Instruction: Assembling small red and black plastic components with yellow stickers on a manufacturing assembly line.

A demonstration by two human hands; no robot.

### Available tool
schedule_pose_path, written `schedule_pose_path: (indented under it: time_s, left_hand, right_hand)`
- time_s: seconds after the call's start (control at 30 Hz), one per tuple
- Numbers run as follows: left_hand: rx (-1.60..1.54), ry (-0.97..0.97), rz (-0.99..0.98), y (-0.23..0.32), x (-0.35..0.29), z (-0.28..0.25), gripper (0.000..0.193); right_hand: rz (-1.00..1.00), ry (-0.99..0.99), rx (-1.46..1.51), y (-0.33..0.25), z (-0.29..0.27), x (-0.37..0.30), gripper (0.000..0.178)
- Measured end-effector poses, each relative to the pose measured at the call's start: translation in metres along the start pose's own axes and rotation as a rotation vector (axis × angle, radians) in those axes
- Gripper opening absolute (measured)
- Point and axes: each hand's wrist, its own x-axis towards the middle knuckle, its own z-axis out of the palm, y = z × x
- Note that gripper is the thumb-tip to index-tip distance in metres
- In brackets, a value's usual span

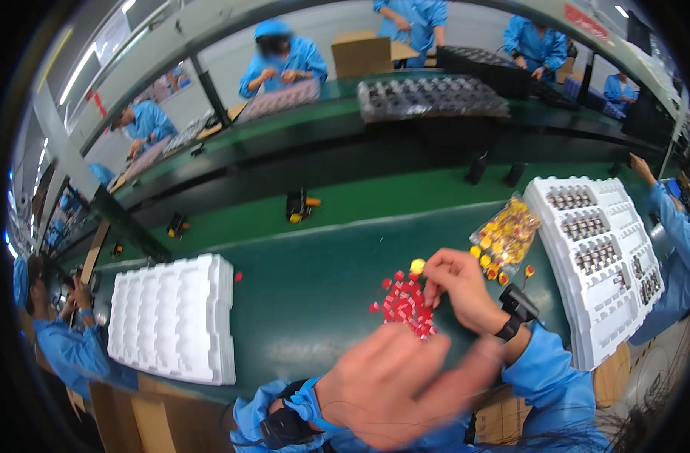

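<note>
- Hands first: the left hand (386, 385), blurred, hangs over the near side of the worktop (307, 302), thumb spread from its fingers; whether it grips anything, I cannot tell. The right hand (466, 291) reaches in from the right, fingers drawn together at the red pieces; its grip is hidden.
- At far left, a white tray (171, 321) shows rows of moulded pockets.
- Below that tray stands an open cardboard box (160, 415), its contents hidden.
- One loose red piece (238, 276) lies just beside the tray's right edge.
- Mid-worktop, between the trays, the red pieces (405, 306) lie in a loose pile.
- A yellow cap (417, 266) sits at the pile's far edge, beside the right fingertips.
- Further right, a clear bag (511, 230) holds yellow and red caps, with several lying at its near end.
- At far right, a second white tray (615, 198) carries metal parts in rows, filling some pockets.
</note>
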Motion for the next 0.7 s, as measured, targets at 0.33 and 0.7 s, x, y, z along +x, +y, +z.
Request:
schedule_pose_path:
  time_s: [0.33, 0.7]
  left_hand:
    - [0.068, -0.018, -0.192, 0.037, -0.009, -0.059, 0.025]
    - [-0.061, 0.539, -0.151, 0.041, -0.041, -0.054, 0.059]
  right_hand:
    - [-0.018, 0.005, -0.001, 0.0, 0.006, 0.007, 0.01]
    - [-0.018, -0.024, 0.013, 0.004, 0.0, -0.003, 0.011]
